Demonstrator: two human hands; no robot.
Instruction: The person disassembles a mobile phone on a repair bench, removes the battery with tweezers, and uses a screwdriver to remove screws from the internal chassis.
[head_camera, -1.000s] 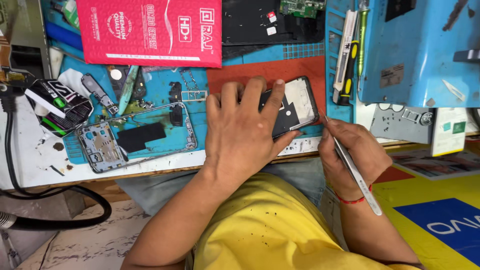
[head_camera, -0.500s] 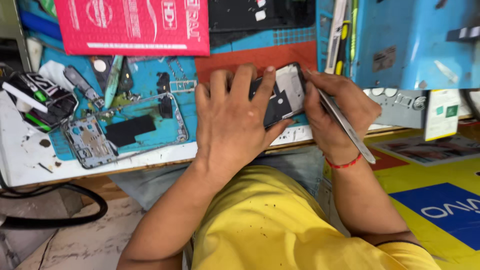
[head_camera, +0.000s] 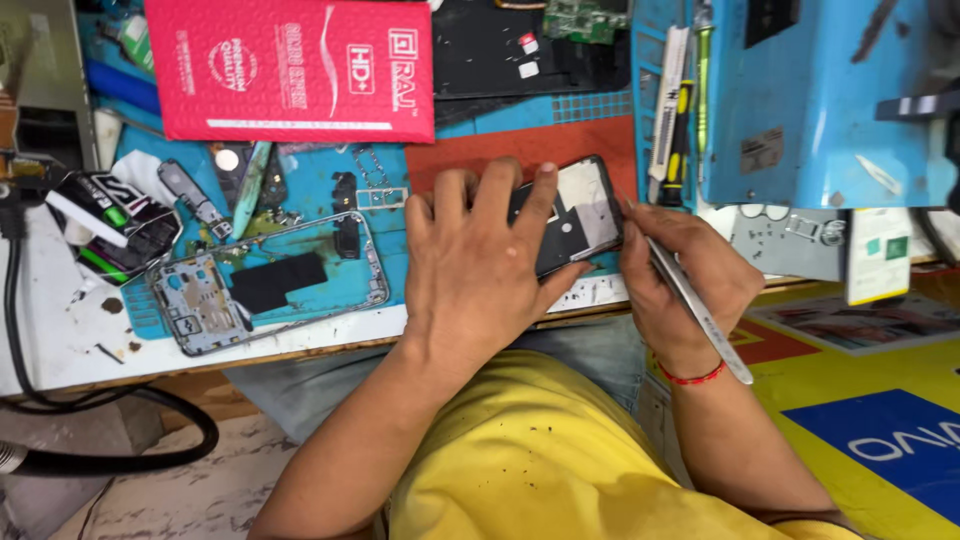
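Two hands work at the near bench edge: the left hand (head_camera: 480, 270) lies spread, fingers pressing the opened phone (head_camera: 575, 215), while the right hand (head_camera: 680, 275) pinches tweezers (head_camera: 695, 305) at its right edge.

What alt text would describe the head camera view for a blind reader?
A left hand presses an opened black phone onto a blue work mat, while the right hand holds metal tweezers at the phone's edge. A bare phone frame and a red packet lie nearby.
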